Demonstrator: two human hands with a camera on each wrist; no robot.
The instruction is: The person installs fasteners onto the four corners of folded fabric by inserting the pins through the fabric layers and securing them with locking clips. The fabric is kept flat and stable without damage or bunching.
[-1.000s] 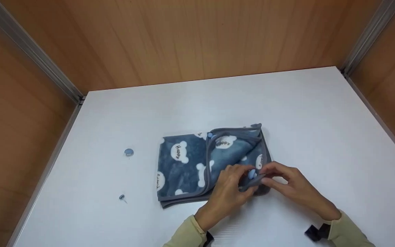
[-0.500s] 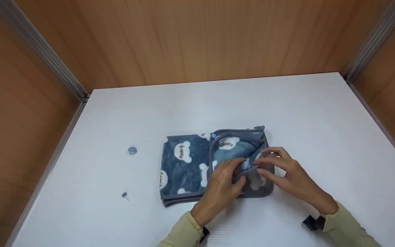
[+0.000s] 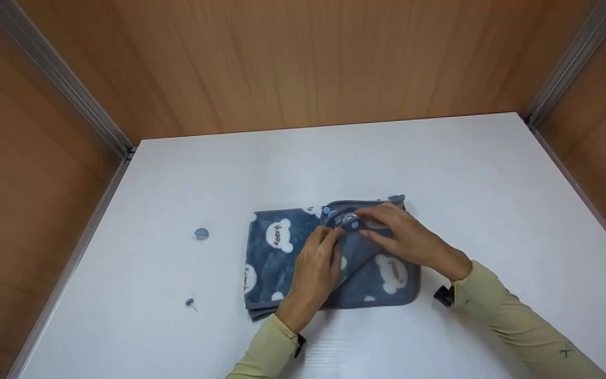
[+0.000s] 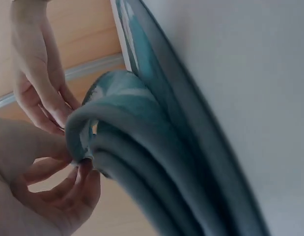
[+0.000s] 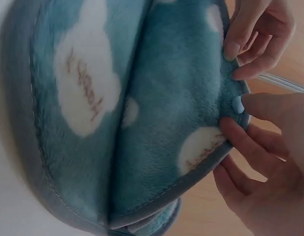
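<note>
A folded blue fleece blanket with white bear shapes and grey edging lies on the white table. Its right-hand flap is lifted and folded back. My left hand pinches the flap's edge between thumb and fingers, clearest in the left wrist view, where the edge curls upward. Beside it my right hand grips the same edge. A small round blue button-like head sits at that edge, and the right thumb touches it. Another blue head shows near the blanket's upper edge.
Left of the blanket lie a light-blue round cap and a small pin with a blue head and thin spike. Wooden panels wall the table at the back and sides.
Both hands have carried the flap's edge with the blue head up and left across the blanket. The lower right bear print is now uncovered. Cap and pin stay put.
</note>
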